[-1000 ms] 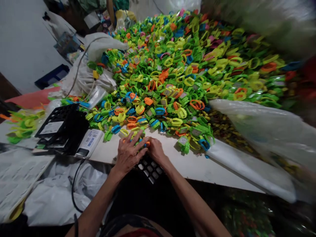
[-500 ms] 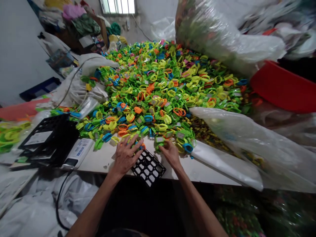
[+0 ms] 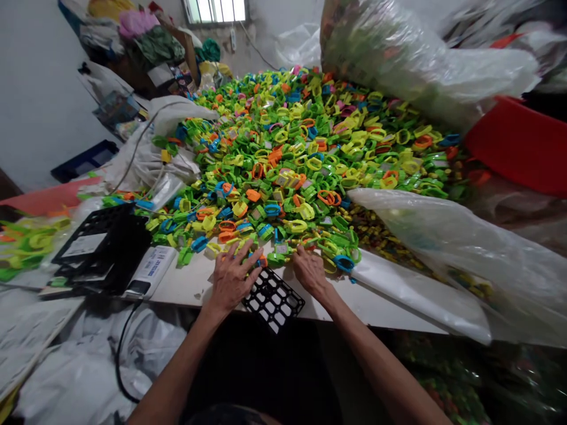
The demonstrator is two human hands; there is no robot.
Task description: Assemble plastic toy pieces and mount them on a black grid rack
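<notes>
Small plastic toy watches (image 3: 283, 177) in green, yellow, orange and blue lie in a big heap. At the heap's front edge my left hand (image 3: 234, 277) is open, palm down, its spread fingers over a few watches and beside an orange and blue one (image 3: 262, 260). A black grid tray (image 3: 273, 300) of pale-looking cells lies slanted between my hands, by my left fingertips. My right hand (image 3: 310, 271) has its fingers curled together at the heap's edge; what they hold, if anything, is hidden. Just left of it lies a green watch (image 3: 280, 250) with a pale face.
Black trays (image 3: 97, 248) are stacked at the left, beside a white box-shaped device (image 3: 150, 271) with a cable. Clear plastic sheeting (image 3: 425, 236) covers the right side of the table (image 3: 186, 283). A red basin (image 3: 518, 147) and a stuffed plastic bag (image 3: 398, 65) stand farther right.
My right fingers have come away from the pale-faced green watch and curled in at the heap's edge. That watch lies slightly farther left. My left hand has stayed nearly still; the view shifted slightly.
</notes>
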